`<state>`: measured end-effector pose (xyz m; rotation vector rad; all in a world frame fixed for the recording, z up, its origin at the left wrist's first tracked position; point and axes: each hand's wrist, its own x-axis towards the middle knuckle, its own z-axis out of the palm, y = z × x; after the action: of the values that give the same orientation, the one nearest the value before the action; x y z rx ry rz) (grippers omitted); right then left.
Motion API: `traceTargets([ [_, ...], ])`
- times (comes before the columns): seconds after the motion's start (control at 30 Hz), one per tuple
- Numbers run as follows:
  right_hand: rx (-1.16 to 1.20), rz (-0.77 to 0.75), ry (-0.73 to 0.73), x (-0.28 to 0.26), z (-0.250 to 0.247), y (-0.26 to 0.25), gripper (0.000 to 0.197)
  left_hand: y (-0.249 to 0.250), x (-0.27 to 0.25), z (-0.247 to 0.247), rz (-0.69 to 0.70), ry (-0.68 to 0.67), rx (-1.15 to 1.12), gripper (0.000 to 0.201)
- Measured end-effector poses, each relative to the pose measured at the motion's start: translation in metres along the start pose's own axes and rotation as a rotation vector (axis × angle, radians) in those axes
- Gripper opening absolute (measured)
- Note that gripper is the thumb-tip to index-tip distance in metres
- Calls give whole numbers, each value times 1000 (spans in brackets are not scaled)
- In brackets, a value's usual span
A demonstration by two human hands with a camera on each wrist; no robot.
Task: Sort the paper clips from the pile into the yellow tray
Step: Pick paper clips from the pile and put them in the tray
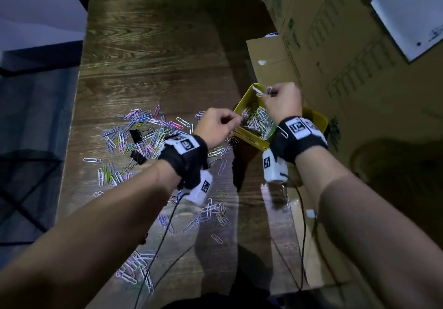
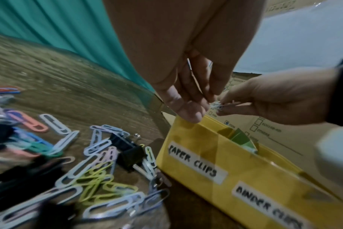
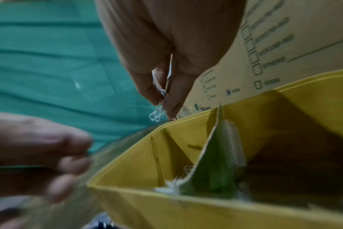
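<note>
The yellow tray (image 1: 249,138) stands at the table's right, its near wall labelled "PAPER CLIPS" (image 2: 192,164) and "BINDER CLIPS". Its left compartment holds a heap of white paper clips (image 1: 259,121). My right hand (image 1: 266,93) hovers over the tray's far corner and pinches a few white paper clips (image 3: 157,114) that hang below its fingertips. My left hand (image 1: 236,119) is at the tray's left rim, thumb and forefinger pinched on what looks like a thin paper clip. The pile of coloured paper clips (image 1: 143,136) lies to the left on the wooden table (image 1: 153,57).
Black binder clips (image 2: 127,148) lie among the pile. More paper clips (image 1: 211,212) are scattered near the table's front. A green card divider (image 3: 211,162) splits the tray. Cardboard boxes (image 1: 323,33) rise just behind and right of it. Wrist-camera cables (image 1: 167,224) trail over the table.
</note>
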<state>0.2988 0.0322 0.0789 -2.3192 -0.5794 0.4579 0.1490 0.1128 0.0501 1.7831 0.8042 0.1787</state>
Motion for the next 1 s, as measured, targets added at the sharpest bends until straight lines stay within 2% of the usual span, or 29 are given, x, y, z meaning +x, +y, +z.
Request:
traceTargets([
  [0.1, -219, 0, -257, 4, 10, 0, 43, -20, -29, -6, 45, -133, 253, 12],
  [0.17, -248, -55, -345, -3, 13, 2, 60, -38, -49, -5, 150, -266, 445, 16],
  [0.27, -116, -265, -251, -33, 17, 2, 52, -72, -76, 7, 354, -464, 700, 25],
  [0.33, 1, -388, -240, -62, 23, 8, 43, -91, -92, 16, 391, -496, 883, 31],
  [0.43, -67, -396, -484, -114, 36, 35, 51, -111, -117, 19, 364, -562, 997, 35],
  [0.5, -208, -398, -692, -146, 49, 62, 74, -122, -132, 13, 393, -596, 949, 36],
  [0.57, -398, -398, -823, -174, 63, 88, 101, -128, -144, 2, 416, -582, 902, 39],
  [0.6, -485, -422, -836, -185, 70, 99, 106, -131, -150, -2, 402, -549, 871, 40],
  [0.7, -522, -428, -816, -210, 82, 117, 94, -139, -168, -5, 247, -409, 799, 47],
  [0.8, -417, -413, -797, -215, 85, 122, 82, -142, -182, 13, 9, -371, 771, 58],
  [0.83, -384, -414, -781, -214, 85, 123, 80, -140, -183, 19, -30, -367, 750, 59],
  [0.9, -330, -394, -739, -211, 84, 121, 80, -136, -180, 30, -6, -336, 748, 58],
  [1.0, -416, -410, -634, -203, 82, 119, 98, -123, -172, 35, 33, -278, 708, 59],
])
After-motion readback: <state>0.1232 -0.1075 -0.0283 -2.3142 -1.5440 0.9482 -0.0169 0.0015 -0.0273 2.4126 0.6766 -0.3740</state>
